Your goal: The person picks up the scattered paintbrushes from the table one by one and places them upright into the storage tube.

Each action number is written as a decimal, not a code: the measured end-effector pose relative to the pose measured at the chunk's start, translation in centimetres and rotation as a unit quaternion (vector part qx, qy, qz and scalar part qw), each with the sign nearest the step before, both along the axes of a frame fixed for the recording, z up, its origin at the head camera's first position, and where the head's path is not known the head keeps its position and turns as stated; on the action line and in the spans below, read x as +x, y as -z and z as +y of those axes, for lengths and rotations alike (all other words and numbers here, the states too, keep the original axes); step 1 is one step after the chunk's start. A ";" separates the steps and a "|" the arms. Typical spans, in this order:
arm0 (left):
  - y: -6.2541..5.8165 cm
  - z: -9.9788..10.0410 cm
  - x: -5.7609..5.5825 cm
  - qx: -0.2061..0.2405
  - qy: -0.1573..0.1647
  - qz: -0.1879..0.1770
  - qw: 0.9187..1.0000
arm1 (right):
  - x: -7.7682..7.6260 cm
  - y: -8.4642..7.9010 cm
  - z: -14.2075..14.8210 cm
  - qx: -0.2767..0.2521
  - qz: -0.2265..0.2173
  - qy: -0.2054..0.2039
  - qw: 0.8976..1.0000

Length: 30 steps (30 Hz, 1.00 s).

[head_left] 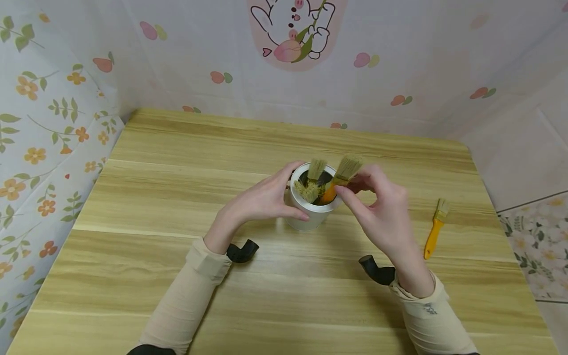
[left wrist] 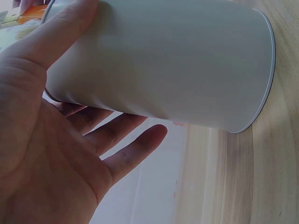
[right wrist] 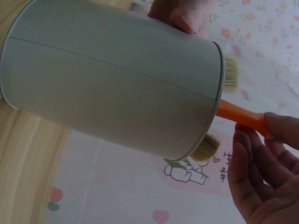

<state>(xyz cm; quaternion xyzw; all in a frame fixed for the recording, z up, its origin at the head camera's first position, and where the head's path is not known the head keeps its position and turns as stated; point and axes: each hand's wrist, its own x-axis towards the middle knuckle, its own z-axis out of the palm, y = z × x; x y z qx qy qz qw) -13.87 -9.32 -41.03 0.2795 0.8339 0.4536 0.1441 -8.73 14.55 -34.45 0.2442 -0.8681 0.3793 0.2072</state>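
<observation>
A white cylindrical can (head_left: 306, 222) stands upright on the table, in the middle of the head view. My left hand (head_left: 265, 198) holds it from the left near the rim, thumb on the near side and fingers round the far side. Bristles of other paintbrushes (head_left: 316, 169) poke out of its mouth. Between thumb and fingers, my right hand (head_left: 385, 209) pinches a paintbrush (right wrist: 240, 116) by its orange handle, bristles up. That handle's lower part goes inside the can and is hidden there.
Another paintbrush (head_left: 433, 236) with a yellow handle lies on the wooden table (head_left: 177, 286), right of my right hand. Black curved pieces (head_left: 243, 251) sit at both wrists. Patterned cloth (head_left: 177, 54) hangs behind the table and along its left side.
</observation>
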 end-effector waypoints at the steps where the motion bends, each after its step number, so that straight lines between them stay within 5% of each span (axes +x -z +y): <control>1: 0.0 0.0 0.0 0.000 0.000 0.000 1.000 | 0.0 0.1 0.0 0.011 0.003 -0.001 1.000; 18: -0.2 -0.1 0.1 -0.008 -0.005 0.003 1.000 | -0.3 0.7 0.6 0.106 -0.032 -0.021 0.994; 30: -0.1 -0.1 0.1 -0.008 -0.004 0.005 1.000 | -0.5 0.0 1.9 0.036 -0.010 0.009 0.999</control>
